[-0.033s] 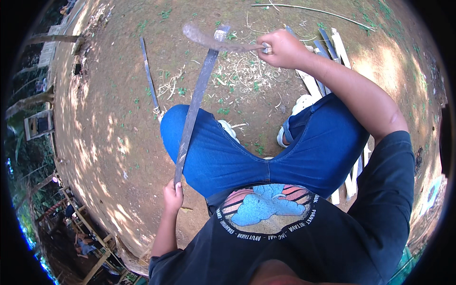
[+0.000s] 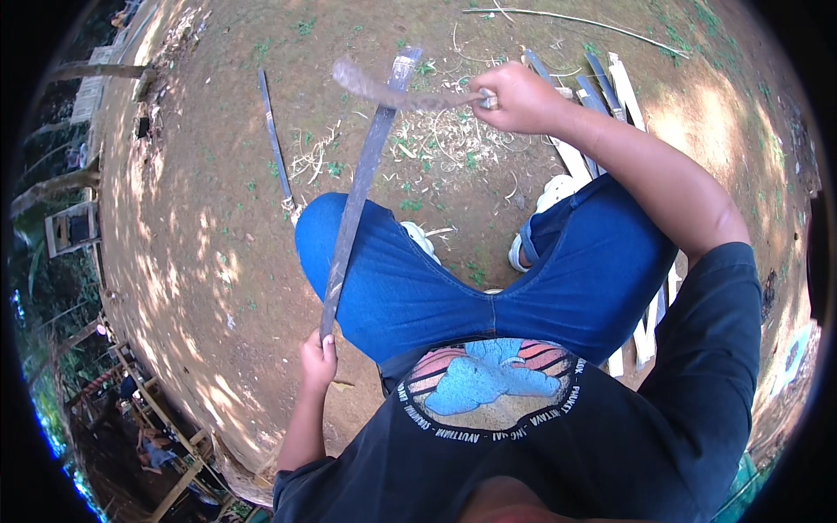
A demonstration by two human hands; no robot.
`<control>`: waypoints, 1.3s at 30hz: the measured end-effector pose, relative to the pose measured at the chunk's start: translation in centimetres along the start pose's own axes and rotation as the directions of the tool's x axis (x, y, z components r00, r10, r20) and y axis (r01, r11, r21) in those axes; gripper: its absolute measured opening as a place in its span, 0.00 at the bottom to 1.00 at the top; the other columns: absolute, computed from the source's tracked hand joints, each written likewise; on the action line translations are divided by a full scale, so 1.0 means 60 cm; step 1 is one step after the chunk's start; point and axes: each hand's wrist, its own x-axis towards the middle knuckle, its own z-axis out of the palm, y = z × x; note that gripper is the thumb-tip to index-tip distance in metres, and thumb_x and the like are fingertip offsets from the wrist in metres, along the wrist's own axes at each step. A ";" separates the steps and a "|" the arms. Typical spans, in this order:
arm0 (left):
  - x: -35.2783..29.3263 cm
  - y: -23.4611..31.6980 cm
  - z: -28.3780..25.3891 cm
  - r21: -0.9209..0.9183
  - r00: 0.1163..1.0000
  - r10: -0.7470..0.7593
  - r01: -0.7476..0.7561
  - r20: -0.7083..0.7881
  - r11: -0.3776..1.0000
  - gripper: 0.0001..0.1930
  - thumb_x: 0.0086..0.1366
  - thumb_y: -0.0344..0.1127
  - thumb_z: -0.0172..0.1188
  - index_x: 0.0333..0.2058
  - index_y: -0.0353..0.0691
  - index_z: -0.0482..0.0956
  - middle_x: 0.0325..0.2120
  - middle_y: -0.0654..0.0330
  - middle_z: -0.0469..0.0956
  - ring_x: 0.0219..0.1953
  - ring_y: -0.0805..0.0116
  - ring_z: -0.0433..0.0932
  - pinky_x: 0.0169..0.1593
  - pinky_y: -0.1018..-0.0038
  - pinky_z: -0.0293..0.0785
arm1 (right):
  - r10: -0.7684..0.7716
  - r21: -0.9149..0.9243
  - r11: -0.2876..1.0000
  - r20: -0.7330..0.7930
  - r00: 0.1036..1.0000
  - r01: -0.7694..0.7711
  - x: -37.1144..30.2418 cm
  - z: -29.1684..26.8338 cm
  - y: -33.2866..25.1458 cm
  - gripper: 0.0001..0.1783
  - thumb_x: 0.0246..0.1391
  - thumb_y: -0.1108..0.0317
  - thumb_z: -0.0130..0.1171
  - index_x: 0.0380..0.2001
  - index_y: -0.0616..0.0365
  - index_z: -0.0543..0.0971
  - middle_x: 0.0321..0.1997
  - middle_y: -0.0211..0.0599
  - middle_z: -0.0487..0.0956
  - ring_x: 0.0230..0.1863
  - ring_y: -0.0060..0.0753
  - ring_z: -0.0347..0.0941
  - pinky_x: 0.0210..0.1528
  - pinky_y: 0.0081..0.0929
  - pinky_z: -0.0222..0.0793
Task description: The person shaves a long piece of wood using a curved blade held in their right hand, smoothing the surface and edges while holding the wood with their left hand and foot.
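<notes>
My left hand [image 2: 318, 359] is closed round the near end of a long, dark, flat slat [image 2: 358, 193], wood or bamboo. The slat slants up over my left knee, and a pale scraped patch shows near its far end. In my right hand [image 2: 516, 98], closed round the handle, is a machete [image 2: 418, 102] with a broad, curved blade. Its blade lies crosswise over the far part of the slat, slightly blurred. Whether the edge touches the slat I cannot tell.
Pale shavings [image 2: 449, 139] litter the ground between my feet and beyond. Another dark slat [image 2: 275, 135] lies to the left. Several slats, dark and pale [image 2: 626, 90], lie by my right leg. A long thin stick [image 2: 575, 21] lies at the far side.
The machete and my right hand have moved slightly toward me along the slat. My left hand and the slat have kept their place.
</notes>
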 end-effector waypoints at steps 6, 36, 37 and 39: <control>0.010 0.011 -0.004 -0.074 0.999 -0.047 0.047 -0.003 0.996 0.16 0.67 0.40 0.49 0.23 0.35 0.68 0.11 0.60 0.64 0.15 0.73 0.65 0.21 0.70 0.62 | 0.096 -0.059 0.994 -0.003 0.995 -0.096 0.004 -0.007 0.040 0.10 0.49 0.63 0.60 0.27 0.59 0.79 0.21 0.49 0.77 0.27 0.52 0.77 0.32 0.42 0.72; 0.175 0.318 -0.180 -0.530 0.935 0.188 0.000 0.300 0.848 0.34 0.72 0.60 0.32 0.43 0.29 0.73 0.11 0.68 0.59 0.06 0.80 0.59 0.18 0.78 0.75 | 0.532 0.270 0.847 -0.452 0.716 -0.459 -0.024 -0.108 0.017 0.24 0.53 0.48 0.63 0.28 0.63 0.79 0.17 0.39 0.75 0.21 0.28 0.71 0.26 0.33 0.65; 0.173 0.334 -0.166 -0.549 0.919 0.167 0.061 0.356 0.833 0.34 0.73 0.60 0.32 0.46 0.29 0.73 0.11 0.69 0.58 0.06 0.80 0.59 0.17 0.78 0.74 | 0.488 0.257 0.873 -0.472 0.734 -0.415 -0.027 -0.116 0.004 0.24 0.52 0.48 0.63 0.30 0.62 0.79 0.18 0.38 0.76 0.21 0.27 0.71 0.26 0.32 0.65; 0.163 0.353 -0.140 -0.570 0.881 0.118 0.190 0.458 0.799 0.34 0.73 0.59 0.33 0.54 0.30 0.70 0.13 0.71 0.56 0.07 0.81 0.58 0.15 0.80 0.70 | 0.405 0.231 0.914 -0.489 0.772 -0.333 -0.032 -0.127 -0.024 0.24 0.51 0.46 0.65 0.35 0.60 0.81 0.19 0.37 0.78 0.21 0.26 0.71 0.26 0.31 0.66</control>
